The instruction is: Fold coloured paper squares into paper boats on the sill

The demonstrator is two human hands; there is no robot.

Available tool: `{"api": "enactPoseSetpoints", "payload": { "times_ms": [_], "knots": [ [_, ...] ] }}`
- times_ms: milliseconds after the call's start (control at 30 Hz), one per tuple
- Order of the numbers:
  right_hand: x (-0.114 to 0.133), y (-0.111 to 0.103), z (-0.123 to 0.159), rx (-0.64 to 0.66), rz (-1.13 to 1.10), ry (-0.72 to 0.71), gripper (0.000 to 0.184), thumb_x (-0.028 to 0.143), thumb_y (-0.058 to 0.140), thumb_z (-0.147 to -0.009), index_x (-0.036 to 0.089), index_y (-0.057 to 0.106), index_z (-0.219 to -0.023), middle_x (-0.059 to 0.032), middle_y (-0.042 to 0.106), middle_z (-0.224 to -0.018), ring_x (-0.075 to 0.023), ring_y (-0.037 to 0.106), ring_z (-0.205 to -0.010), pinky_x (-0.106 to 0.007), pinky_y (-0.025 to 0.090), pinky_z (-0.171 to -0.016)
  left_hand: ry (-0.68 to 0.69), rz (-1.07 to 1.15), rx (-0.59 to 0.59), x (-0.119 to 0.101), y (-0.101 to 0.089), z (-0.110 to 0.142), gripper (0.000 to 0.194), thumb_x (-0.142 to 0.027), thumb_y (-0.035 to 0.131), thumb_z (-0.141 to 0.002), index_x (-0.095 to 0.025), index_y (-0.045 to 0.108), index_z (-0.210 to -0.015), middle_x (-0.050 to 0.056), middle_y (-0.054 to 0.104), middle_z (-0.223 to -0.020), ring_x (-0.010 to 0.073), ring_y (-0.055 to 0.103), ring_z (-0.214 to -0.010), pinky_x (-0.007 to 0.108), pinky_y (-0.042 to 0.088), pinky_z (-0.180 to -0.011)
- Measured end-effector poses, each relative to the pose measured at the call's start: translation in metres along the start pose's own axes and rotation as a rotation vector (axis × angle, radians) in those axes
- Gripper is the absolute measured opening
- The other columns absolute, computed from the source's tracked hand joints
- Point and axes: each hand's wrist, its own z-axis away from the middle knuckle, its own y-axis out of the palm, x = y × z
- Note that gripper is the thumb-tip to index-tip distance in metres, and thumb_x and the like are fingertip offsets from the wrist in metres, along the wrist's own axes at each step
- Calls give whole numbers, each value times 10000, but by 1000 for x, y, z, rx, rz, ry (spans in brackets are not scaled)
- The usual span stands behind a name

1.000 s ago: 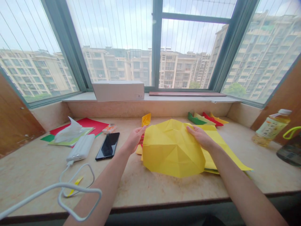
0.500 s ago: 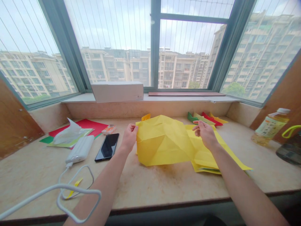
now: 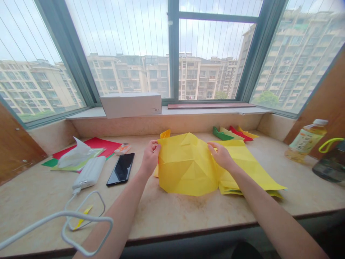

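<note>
A creased sheet of yellow paper (image 3: 188, 165) is held up above the stone counter, its fold lines crossing near the middle. My left hand (image 3: 151, 156) pinches its left edge near the upper corner. On the opposite side, my right hand (image 3: 221, 154) grips the upper right edge between thumb and fingers. To the right, partly under my right forearm, lies a stack of yellow paper (image 3: 242, 162) with some green showing at its lower edge. Behind the held sheet an orange-yellow folded paper piece (image 3: 165, 134) peeks out.
Left of me are a black phone (image 3: 120, 169), a white power bank (image 3: 88, 172) with a looped cable (image 3: 64, 215), a tissue pack (image 3: 77, 154) and red paper (image 3: 105, 144). Folded coloured papers (image 3: 234, 133) lie at the back. A drink bottle (image 3: 306, 140) and dark bottle (image 3: 330, 162) stand right.
My right hand has moved left from beside the sheet and now grips its upper right edge. The sheet faces me more squarely; my left hand keeps its hold.
</note>
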Motion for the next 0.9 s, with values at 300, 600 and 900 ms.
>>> {"api": "enactPoseSetpoints", "payload": {
  "times_ms": [300,600,900],
  "knots": [
    [19,-3,4,295,-487,265,499,669,499,-867,227,729,-855,-75,773,-926,-273,725,-889,-388,576,-782,-23,107,23,-10,4,4,363,-439,702,-756,-229,502,-976,-23,667,-764,126,622,-616,207,454,-560],
    [24,-17,0,133,-719,320,326,470,759,-750,237,686,-966,-33,785,-846,-255,751,-760,-344,611,-647,-71,91,31,-7,1,3,397,-401,714,-753,-227,494,-1035,-32,661,-719,116,607,-558,189,440,-506],
    [23,-22,-5,-64,-746,265,349,450,775,-719,207,724,-964,-58,784,-867,-277,746,-856,-340,619,-669,-103,121,-14,-12,-1,4,413,-386,685,-794,-218,539,-1142,-5,674,-808,105,619,-561,191,458,-503]
  ]
}}
